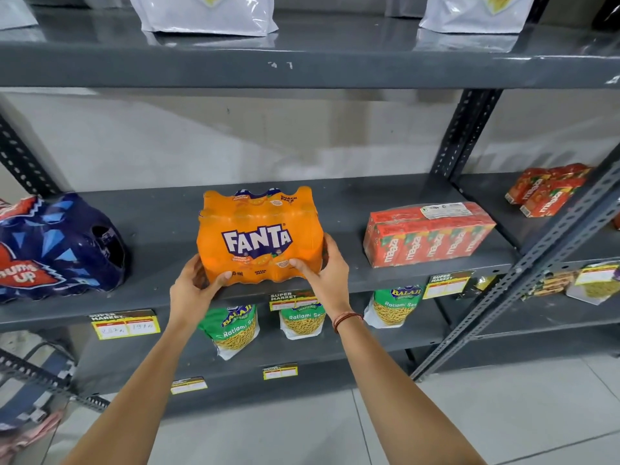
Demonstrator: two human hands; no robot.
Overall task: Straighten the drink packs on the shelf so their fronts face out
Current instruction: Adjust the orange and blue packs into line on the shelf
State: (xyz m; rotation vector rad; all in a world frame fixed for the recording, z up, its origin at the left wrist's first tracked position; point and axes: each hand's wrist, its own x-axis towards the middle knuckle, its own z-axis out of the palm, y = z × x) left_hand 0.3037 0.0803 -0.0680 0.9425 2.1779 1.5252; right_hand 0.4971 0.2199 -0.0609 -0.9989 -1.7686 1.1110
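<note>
While both hands clasp it: the Fanta pack (260, 236) sits at the front edge of the middle shelf (419, 278), its logo face turned outward and nearly square to the aisle.
Grip, left hand (193, 290): closed on the pack's lower left corner, thumb on the front film, fingers hidden around the side.
Grip, right hand (327, 268): closed on the lower right corner, thumb on the front, fingers behind.
Doing the step well: judged from here, slide rather than lift, keep both corners moving evenly, and stop with the base flush along the shelf lip so it cannot tip forward.
Pack material: glossy orange shrink film, scalloped over bottle shoulders; likely slippery and yielding under the thumbs.
Neighbours: the Thums Up pack (57, 250), dark blue film with an open end hole, lies skewed to the left; the Maaza carton pack (427, 234), boxy and red, sits angled to the right.
Shelf: grey painted metal, smooth.
</note>
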